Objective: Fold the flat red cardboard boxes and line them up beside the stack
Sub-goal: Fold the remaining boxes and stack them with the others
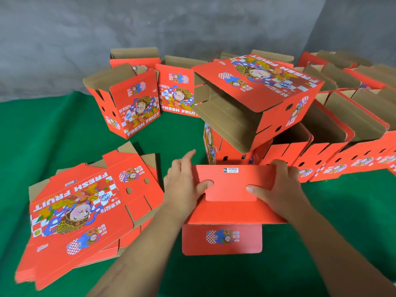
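A red cardboard box (233, 213) stands in front of me with its bottom flaps facing up. My left hand (184, 185) grips its left side, thumb pressing on the top flap and index finger pointing away. My right hand (278, 187) grips the right side, thumb pressing on the same flap. A loose red flap hangs down on the near side. The stack of flat red boxes (85, 213) lies to the left on the green cloth (64, 133).
Folded boxes stand behind: one at the left (128, 103), two further back, and a row (334, 151) running to the right. One folded box (257, 97) lies tilted on top of that row. A grey wall closes the back.
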Motion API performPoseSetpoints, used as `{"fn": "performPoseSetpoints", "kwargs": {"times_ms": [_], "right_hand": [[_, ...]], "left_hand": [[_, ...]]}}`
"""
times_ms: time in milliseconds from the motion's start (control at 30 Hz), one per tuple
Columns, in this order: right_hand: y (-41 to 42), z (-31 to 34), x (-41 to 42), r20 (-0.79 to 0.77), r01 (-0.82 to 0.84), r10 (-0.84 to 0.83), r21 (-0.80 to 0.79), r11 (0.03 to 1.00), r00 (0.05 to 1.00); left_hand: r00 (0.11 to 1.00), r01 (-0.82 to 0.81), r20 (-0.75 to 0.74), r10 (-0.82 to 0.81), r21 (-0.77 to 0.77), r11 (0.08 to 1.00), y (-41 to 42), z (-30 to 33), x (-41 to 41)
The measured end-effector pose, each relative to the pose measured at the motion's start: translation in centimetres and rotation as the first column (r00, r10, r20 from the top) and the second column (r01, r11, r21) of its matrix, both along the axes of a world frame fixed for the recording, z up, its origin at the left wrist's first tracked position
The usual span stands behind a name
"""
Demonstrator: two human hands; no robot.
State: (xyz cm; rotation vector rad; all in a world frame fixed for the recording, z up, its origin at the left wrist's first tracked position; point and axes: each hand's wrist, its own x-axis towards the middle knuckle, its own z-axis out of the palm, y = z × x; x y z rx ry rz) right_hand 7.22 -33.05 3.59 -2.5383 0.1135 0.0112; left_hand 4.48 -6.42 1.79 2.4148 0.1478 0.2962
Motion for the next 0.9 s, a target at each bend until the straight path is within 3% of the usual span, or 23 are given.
{"fn": "performPoseSetpoints", "kwargs": {"times_ms": [67, 133, 200, 267, 300, 333, 367, 400, 433, 500, 600, 700, 800, 900], "right_hand": [[0.7, 0.1, 0.0, 0.019, 0.026, -0.023, -0.218, 0.976, 1.000], [0.9, 0.1, 0.0, 0.007, 0.054, -0.055, -0.316, 0.947, 0.998], [0.2, -0.5, -0.5, -0.005, 0.042, -0.044, -0.198, 0.979, 0.999], [-0.8, -0.5, -0.7, -0.022, 0.011, -0.012, -0.031, 0.999, 1.000], [-1.0, -0.1, -0.6, -0.035, 0.014, -0.012, 0.058, 0.998, 0.999], [-1.2, 0.4, -0.6, -0.061, 0.053, -0.044, 0.171, 0.984, 0.997], [-1.4, 1.1, -0.4, -0.115, 0.147, -0.116, 0.319, 0.936, 0.987], [-1.6, 1.9, -0.2, -0.220, 0.284, -0.201, 0.467, 0.837, 0.955], [-2.0, 2.7, -0.5, -0.358, 0.410, -0.228, 0.599, 0.688, 0.906], [-3.0, 3.6, -1.6, -0.543, 0.521, -0.088, 0.728, 0.447, 0.835], [-3.1, 4.2, -3.6, -0.587, 0.512, 0.134, 0.779, 0.361, 0.799], [-2.3, 3.5, -4.9, -0.613, 0.528, 0.325, 0.788, 0.316, 0.720], [-0.1, 2.4, -5.6, -0.639, 0.521, 0.415, 0.769, 0.371, 0.647], [2.4, 1.7, -6.5, -0.619, 0.454, 0.439, 0.781, 0.428, 0.651]], "left_hand": [[0.998, -0.048, -0.023, 0.055, 0.232, 0.972, -0.7, -0.3, 0.1], [0.997, -0.066, -0.020, 0.078, 0.344, 0.937, -1.5, -0.9, 0.0], [0.999, -0.029, 0.043, 0.022, 0.180, 0.983, -1.7, -1.6, -0.3], [0.993, -0.060, 0.092, 0.079, -0.190, 0.980, -1.3, -1.7, -0.9], [0.987, -0.138, 0.014, 0.160, -0.432, 0.891, -1.1, -1.4, -1.3], [0.965, -0.263, -0.170, 0.201, -0.674, 0.691, -0.9, -0.6, -1.5], [0.917, -0.387, -0.389, 0.086, -0.819, 0.422, -0.7, 0.0, -1.7], [0.850, -0.480, -0.515, -0.115, -0.845, 0.236, -0.4, 0.6, -2.4], [0.793, -0.516, -0.553, -0.257, -0.833, 0.202, -0.2, 1.4, -3.5], [0.802, -0.471, -0.525, -0.284, -0.849, 0.237, 0.7, 1.9, -5.6], [0.878, -0.340, -0.402, -0.258, -0.906, 0.252, 2.3, 3.5, -7.0], [0.958, -0.121, -0.204, -0.203, -0.925, 0.361, 5.1, 3.6, -8.8], [0.983, -0.029, -0.114, -0.146, -0.874, 0.485, 7.0, 2.5, -11.2], [0.992, -0.115, -0.125, 0.002, -0.906, 0.408, 8.1, 0.8, -13.3]]}}
